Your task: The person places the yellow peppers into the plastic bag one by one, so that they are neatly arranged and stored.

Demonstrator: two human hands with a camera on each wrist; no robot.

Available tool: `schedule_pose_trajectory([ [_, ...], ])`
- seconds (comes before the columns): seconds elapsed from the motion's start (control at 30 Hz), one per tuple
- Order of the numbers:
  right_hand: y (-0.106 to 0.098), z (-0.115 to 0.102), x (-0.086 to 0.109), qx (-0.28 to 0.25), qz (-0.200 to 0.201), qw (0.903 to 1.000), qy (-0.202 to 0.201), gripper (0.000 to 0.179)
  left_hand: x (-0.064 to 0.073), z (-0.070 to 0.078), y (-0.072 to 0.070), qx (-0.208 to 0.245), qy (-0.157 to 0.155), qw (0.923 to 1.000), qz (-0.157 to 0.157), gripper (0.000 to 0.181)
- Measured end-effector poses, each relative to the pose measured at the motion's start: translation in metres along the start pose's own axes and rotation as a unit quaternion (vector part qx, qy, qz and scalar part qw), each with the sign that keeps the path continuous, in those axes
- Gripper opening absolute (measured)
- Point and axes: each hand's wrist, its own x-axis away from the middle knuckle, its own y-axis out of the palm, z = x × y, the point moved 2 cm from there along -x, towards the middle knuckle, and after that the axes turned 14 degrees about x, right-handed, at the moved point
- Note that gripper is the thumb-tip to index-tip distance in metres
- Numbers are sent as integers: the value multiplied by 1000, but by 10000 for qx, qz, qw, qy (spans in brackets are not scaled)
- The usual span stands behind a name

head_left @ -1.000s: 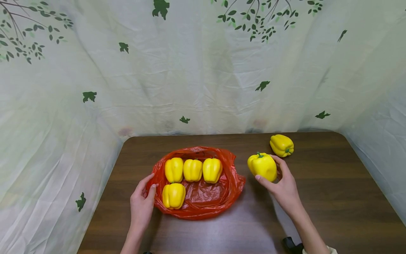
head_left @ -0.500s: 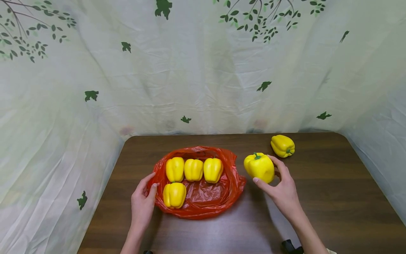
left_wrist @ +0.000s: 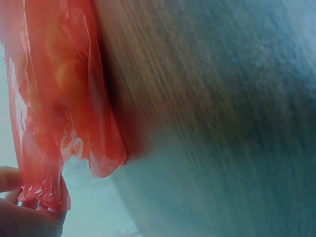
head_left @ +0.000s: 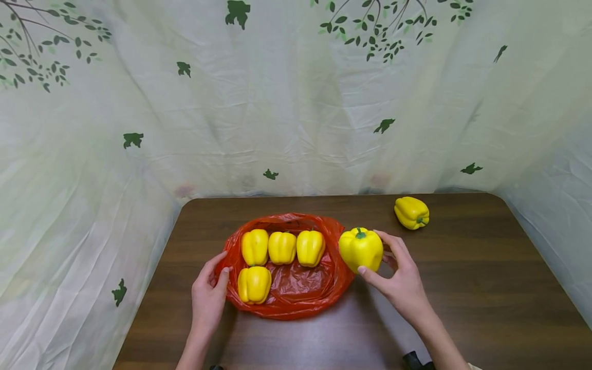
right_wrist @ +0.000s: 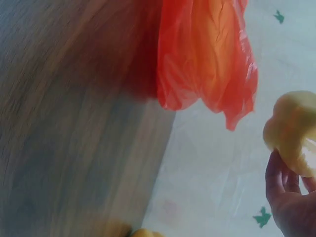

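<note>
A red plastic bag lies with its mouth spread wide on the table. Inside it several yellow bell peppers sit, a row along the back and one at the front left. My left hand pinches the bag's left rim between thumb and fingers; the left wrist view shows the gathered plastic there. In my right hand a yellow bell pepper is gripped by thumb and fingertips, stem up. It overlaps the bag's right rim in the head view, and the right wrist view shows this pepper raised.
Another yellow bell pepper lies on its side near the back edge of the brown wooden table. A pale curtain printed with leaves hangs behind and at both sides.
My right hand has carried its pepper leftward, from right of the bag to the bag's right rim. My left hand stays on the left rim, and the peppers in the bag have not moved.
</note>
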Motion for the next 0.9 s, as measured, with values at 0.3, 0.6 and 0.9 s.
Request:
schedule_pose_trajectory([
  [0.3, 5, -13, 2, -442, -51, 9990, -109, 73, 2, 1, 1, -100, 153, 9998, 70, 38],
  [0.6, 14, -22, 4, -910, -171, 9957, -62, 71, 1, -1, 0, -63, 261, 9996, 109, 37],
  [0.9, 26, -28, 6, -1098, -447, 9929, -29, 71, -1, -2, 1, -13, 341, 9993, 144, 37],
])
